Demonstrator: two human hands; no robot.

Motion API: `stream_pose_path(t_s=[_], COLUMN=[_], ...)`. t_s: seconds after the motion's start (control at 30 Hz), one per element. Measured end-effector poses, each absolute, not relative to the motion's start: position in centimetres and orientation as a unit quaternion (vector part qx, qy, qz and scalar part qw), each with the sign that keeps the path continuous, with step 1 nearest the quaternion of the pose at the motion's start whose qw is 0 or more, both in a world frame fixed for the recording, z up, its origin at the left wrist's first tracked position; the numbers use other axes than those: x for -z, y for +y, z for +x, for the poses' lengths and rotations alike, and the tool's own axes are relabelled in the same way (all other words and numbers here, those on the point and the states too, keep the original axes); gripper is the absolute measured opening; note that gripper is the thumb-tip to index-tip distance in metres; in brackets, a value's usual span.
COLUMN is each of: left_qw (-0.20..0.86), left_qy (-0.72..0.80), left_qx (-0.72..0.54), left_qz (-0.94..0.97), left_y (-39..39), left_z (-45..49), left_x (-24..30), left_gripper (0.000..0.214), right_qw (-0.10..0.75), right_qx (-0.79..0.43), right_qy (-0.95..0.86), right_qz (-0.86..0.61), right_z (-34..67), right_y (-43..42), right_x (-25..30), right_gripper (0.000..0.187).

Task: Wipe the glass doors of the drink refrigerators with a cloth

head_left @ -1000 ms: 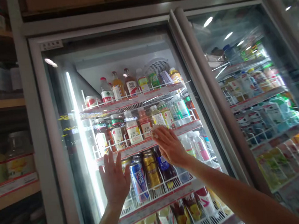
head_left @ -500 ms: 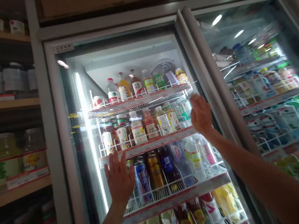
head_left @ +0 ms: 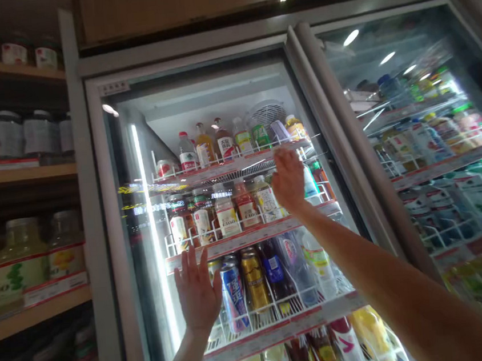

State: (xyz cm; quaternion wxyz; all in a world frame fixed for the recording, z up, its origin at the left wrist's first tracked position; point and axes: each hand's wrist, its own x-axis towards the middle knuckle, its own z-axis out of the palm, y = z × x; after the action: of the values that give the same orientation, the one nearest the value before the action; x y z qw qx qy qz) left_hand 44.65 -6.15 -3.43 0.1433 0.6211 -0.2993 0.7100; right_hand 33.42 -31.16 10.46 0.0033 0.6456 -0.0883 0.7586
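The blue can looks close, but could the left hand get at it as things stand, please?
Probably not: the glass door appears shut between the left hand and the blue can.

Gold can (head_left: 256, 282) flanked by blue

Dark markings cross the gold. Just left of it, a blue can (head_left: 235, 296) bears white lettering; just right, a dark bottle (head_left: 273, 266) wears a blue label. Above the gold can stands a reddish bottle (head_left: 245, 202); higher still, a green container (head_left: 261, 136). Up and left, yellow reflections streak the glass door (head_left: 151, 187).
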Motion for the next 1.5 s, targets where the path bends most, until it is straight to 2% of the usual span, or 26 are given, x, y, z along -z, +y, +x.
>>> stream_pose_path(t_s=[0.13,0.2,0.3,0.37,0.5,0.53,0.63,0.7,0.83,0.87,0.9,1.03,1.07,1.23,1.3,1.4,1.43,1.5], left_qw=[0.143,0.143,0.140,0.139,0.137,0.126,0.092,0.100,0.157,0.163,0.165,0.163,0.163,0.159,0.159,0.163,0.164,0.164], left_qy=[-0.295,-0.294,-0.296,-0.297,-0.307,-0.319,-0.343,-0.319,-0.257,-0.255,-0.255,-0.255,-0.253,-0.256,-0.258,-0.258,-0.258,-0.259], left_qx=[-0.708,-0.707,-0.708,-0.710,-0.712,-0.710,-0.698,-0.694,-0.687,-0.687,-0.687,-0.691,-0.691,-0.689,-0.688,-0.689,-0.690,-0.692], left_qz=[0.626,0.627,0.626,0.624,0.616,0.615,0.622,0.638,0.662,0.661,0.660,0.657,0.658,0.660,0.659,0.657,0.656,0.653], left_y=[-6.1,-6.2,-6.3,-6.4,-5.6,-5.2,-3.8,-3.1,-3.1,-3.2,-3.4,-3.5,-3.5,-3.4,-3.4,-3.4,-3.4,-3.4], left_z=[44.7,44.7,44.5,44.4,44.1,44.1,44.2,44.5,45.3,45.5,45.6,45.9,45.9,45.8,45.8,45.9,45.9,45.9], left_x=[3.4,3.3,3.5,3.7,2.9,2.2,-1.8,-4.8,-8.0,-8.1,-8.0,-7.3,-7.3,-7.5,-7.5,-7.5,-7.5,-7.4], left_gripper=[0.064,0.064,0.063,0.062,0.054,0.052,0.047,0.048,0.051,0.051,0.051,0.051,0.052,0.053,0.053,0.053,0.053,0.053], right_qw=[0.163,0.137,0.028,0.036,0.148,0.138,0.038,0.024,0.183,0.199,0.188,0.024,0.017,0.173,0.156,0.038,0.023,0.068], right_qx=[-0.673,-0.685,-0.744,-0.743,-0.682,-0.691,-0.753,-0.761,-0.666,-0.651,-0.656,-0.746,-0.749,-0.656,-0.657,-0.714,-0.723,-0.710], right_qy=[0.103,0.077,-0.022,0.000,0.105,0.085,-0.032,-0.042,0.140,0.154,0.134,-0.070,-0.076,0.128,0.107,-0.037,-0.053,0.005], right_qz=[0.714,0.712,0.667,0.668,0.709,0.704,0.656,0.647,0.710,0.717,0.719,0.662,0.658,0.723,0.730,0.698,0.689,0.701], right_z=[34.4,34.3,34.4,34.6,34.8,34.8,35.0,35.6,36.3,36.1,35.7,35.2,35.5,36.7,36.2,35.5,35.5,35.8], right_y=[-28.9,-29.1,-29.4,-28.8,-28.3,-28.5,-28.7,-27.5,-25.2,-25.3,-25.7,-27.0,-26.7,-23.8,-24.2,-25.4,-25.4,-25.0], right_x=[-10.3,-10.5,-10.8,-10.3,-9.5,-9.7,-10.7,-10.7,-9.5,-9.5,-9.9,-12.0,-12.1,-10.8,-11.1,-11.8,-11.7,-10.8], right_gripper=[0.049,0.049,0.051,0.051,0.050,0.050,0.051,0.052,0.058,0.058,0.057,0.051,0.051,0.053,0.052,0.051,0.051,0.051])
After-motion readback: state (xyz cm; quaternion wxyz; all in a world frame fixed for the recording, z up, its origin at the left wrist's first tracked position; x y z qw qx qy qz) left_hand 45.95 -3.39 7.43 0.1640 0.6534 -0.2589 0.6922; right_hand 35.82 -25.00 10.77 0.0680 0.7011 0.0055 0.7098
